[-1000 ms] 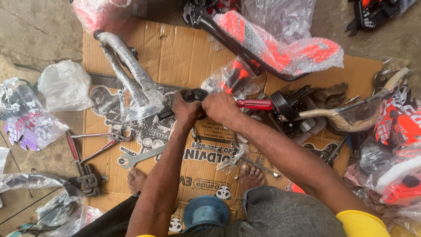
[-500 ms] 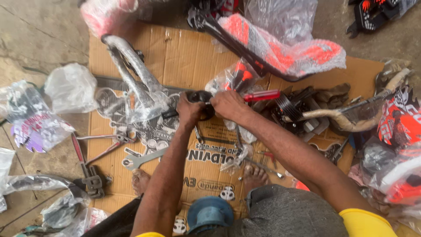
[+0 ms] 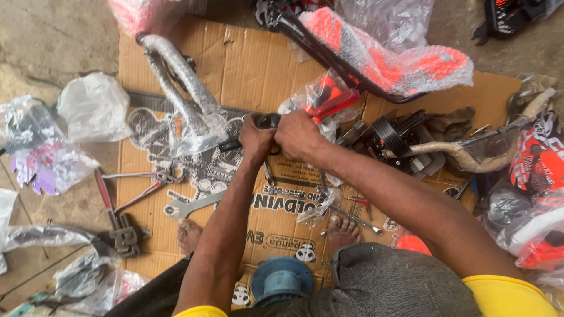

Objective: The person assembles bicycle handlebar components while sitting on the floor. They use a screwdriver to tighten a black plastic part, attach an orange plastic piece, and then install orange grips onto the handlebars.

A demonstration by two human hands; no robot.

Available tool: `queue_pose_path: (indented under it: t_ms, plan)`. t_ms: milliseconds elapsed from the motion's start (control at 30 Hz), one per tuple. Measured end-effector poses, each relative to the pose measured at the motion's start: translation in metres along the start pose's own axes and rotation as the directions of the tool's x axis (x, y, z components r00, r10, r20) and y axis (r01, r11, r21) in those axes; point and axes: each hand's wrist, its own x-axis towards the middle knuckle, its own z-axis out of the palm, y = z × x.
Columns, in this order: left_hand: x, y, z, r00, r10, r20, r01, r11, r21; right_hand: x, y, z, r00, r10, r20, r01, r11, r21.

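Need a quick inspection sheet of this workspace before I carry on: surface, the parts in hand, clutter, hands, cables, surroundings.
Surface: flattened cardboard on concrete.
Job's things: small black part clasped by both hands; red-handled tool beside it.
Clutter: pliers, flat spanner, pipe wrench, plastic-wrapped chrome tube, wrapped orange seat.
Hands: left hand and right hand both closed on the black part.
Cables: nothing seen.
Surroundings: plastic bags, blue round stool, bare feet on the cardboard.

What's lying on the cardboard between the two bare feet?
In the head view, between the left foot and the right foot lies printed cardboard, crossed by the left forearm. No tools lie there.
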Motion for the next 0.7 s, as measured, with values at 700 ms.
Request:
queue_pose_path:
  t_ms: [700]
  plan:
    - [-0.004, 0.006, -0.015, 0.999, -0.011, 0.037, 0.014, 0.998, -0.066, -0.009, -0.002, 0.036, 0.988, 0.124, -0.096, -0.091, 0.95, 0.298]
